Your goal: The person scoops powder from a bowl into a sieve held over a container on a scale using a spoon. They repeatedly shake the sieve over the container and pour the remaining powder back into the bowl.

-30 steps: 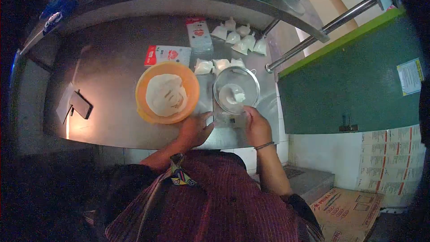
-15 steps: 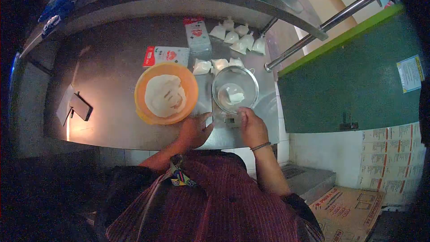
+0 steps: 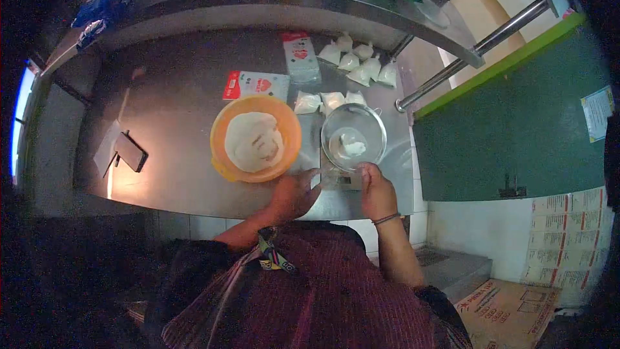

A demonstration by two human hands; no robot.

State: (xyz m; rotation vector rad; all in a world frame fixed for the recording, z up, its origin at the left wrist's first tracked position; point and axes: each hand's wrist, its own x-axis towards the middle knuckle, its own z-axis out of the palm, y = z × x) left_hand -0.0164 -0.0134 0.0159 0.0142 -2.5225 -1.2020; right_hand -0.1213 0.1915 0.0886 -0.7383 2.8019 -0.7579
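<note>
1. Since the earlier frame: the right hand, which was reaching up at the near rim of the metal bowl, has drawn back a little toward the counter edge. The left hand has hardly shifted, and the small white lump in the bowl lies much as before.
2. Head view, hands: left hand rests on the steel counter just below the orange bowl, fingers loosely spread, gripping nothing visible. Right hand sits at the near edge of the scale under the metal bowl, fingers curled; whether it pinches anything, I cannot tell.
3. Head view, surroundings: orange bowl holds white flour and sits just left of the metal bowl. Small tied white bags lie behind, beside two red-and-white packets. A phone lies far left.
</note>
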